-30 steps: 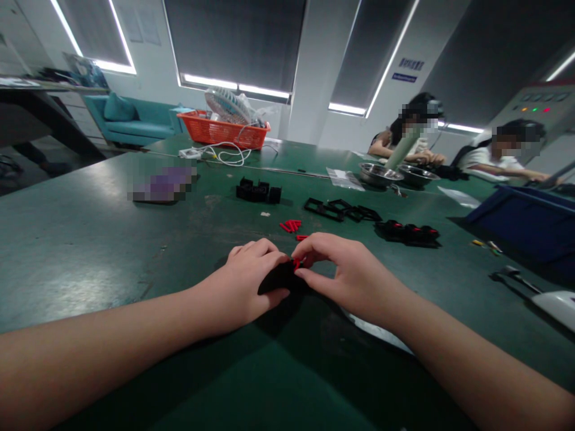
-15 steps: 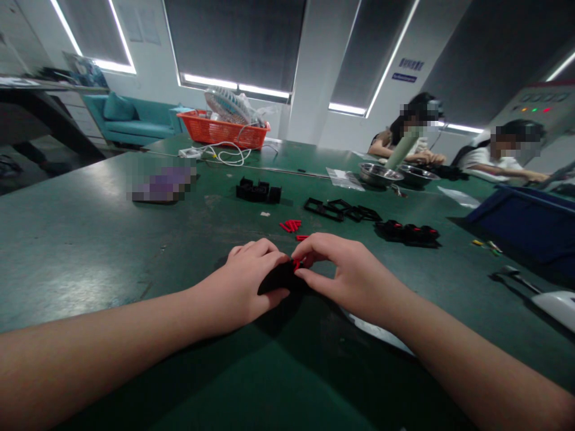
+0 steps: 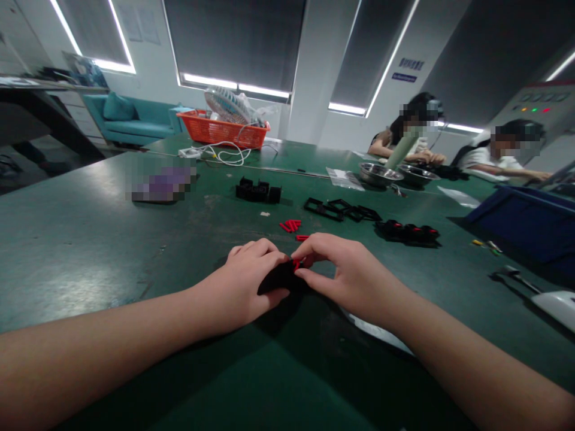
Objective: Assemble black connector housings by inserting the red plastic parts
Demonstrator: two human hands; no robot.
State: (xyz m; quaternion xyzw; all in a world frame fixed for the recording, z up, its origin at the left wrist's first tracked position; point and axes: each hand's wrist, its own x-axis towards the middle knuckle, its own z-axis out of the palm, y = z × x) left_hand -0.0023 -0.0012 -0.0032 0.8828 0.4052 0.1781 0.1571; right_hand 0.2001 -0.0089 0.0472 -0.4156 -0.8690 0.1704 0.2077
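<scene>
My left hand (image 3: pixel 246 284) is closed around a black plastic part (image 3: pixel 279 280) low over the green table. Between the thumb and forefinger of my right hand (image 3: pixel 344 272) is a small red plastic piece (image 3: pixel 296 263), held against the right end of the black part. My fingers hide much of both pieces. Just beyond my hands lie several loose red pieces (image 3: pixel 291 225) and a single red piece (image 3: pixel 302 237). Farther off are a black housing (image 3: pixel 258 191), several black frames (image 3: pixel 341 209) and a black assembly with red spots (image 3: pixel 407 233).
A blue bin (image 3: pixel 525 221) stands at the right, with a white-handled tool (image 3: pixel 557 308) nearer me. A phone-like object (image 3: pixel 164 184) lies left. An orange basket (image 3: pixel 224 129) and white cable (image 3: pixel 231 154) sit at the back. Two people work beyond the metal bowls (image 3: pixel 380 173).
</scene>
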